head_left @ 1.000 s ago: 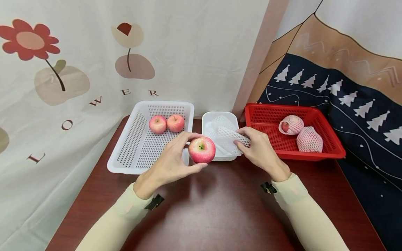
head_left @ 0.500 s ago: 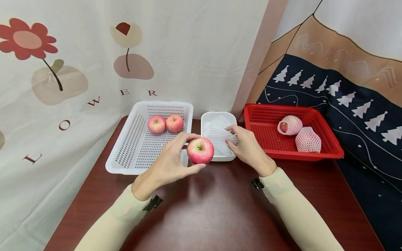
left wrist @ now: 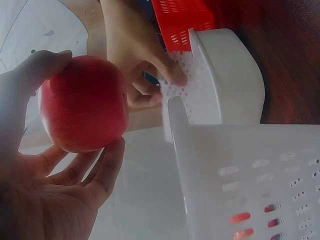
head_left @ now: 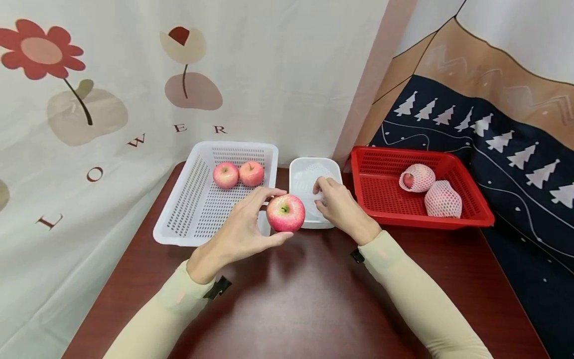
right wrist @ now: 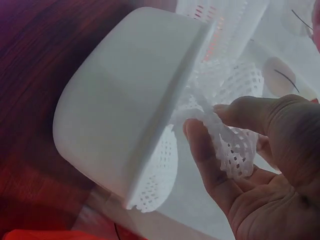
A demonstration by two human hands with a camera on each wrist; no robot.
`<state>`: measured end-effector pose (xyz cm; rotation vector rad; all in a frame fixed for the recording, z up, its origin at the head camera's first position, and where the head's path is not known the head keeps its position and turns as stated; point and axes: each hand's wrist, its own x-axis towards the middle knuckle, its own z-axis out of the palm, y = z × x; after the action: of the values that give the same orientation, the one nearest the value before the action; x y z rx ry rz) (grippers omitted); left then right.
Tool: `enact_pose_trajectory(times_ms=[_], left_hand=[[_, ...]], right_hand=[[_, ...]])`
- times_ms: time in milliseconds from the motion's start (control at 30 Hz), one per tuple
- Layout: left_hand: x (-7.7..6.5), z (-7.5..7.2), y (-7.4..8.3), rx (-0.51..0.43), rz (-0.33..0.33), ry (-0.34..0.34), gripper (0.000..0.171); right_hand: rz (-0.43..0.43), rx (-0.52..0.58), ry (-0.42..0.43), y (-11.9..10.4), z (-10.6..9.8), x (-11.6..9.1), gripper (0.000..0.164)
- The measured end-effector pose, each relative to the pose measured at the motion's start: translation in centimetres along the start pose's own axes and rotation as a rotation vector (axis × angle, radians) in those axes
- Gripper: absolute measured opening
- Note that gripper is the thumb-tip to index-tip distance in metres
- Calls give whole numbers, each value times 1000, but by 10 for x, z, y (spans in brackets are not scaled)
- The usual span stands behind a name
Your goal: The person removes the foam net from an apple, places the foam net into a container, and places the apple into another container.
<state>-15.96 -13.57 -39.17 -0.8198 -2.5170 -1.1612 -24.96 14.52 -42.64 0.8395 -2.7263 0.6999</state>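
My left hand (head_left: 235, 232) holds a red apple (head_left: 285, 213) in the air between thumb and fingers, its stem end facing me. In the left wrist view the apple's side shows, with the thumb above and the fingers beneath. My right hand (head_left: 343, 207) is over a small white tub (head_left: 336, 179). Up close in the right wrist view, the thumb and fingers pinch a white foam net sleeve (right wrist: 235, 150) at the tub's rim. More foam netting (right wrist: 160, 172) lies in the tub beside it.
Left of the tub stands a white perforated basket (head_left: 179, 219) with two bare apples (head_left: 225, 175). On the right is a red basket (head_left: 376, 192) with two netted apples (head_left: 443, 199). A printed curtain (head_left: 278, 75) hangs behind the brown table (head_left: 296, 309).
My right hand has moved left and over the tub with the foam net sleeve. The left hand keeps its hold on the apple, nearly still.
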Motion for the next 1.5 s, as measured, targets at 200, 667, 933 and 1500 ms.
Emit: enact_pose_trajectory(times_ms=[200,667,933,1500], left_hand=[[-1,-4,-1,-3,-26,-3,81],[0,-14,-3,28,18,28,83],[3,-17,-4,35,21,31,84],[11,-27,-13,34,31,39,83]], right_hand=[[-10,-41,-67,-1,2,1,16],[120,-93,-296,-2,2,0,30],[91,-76,-165,8,10,9,15],[85,-25,-124,3,-3,1,15]])
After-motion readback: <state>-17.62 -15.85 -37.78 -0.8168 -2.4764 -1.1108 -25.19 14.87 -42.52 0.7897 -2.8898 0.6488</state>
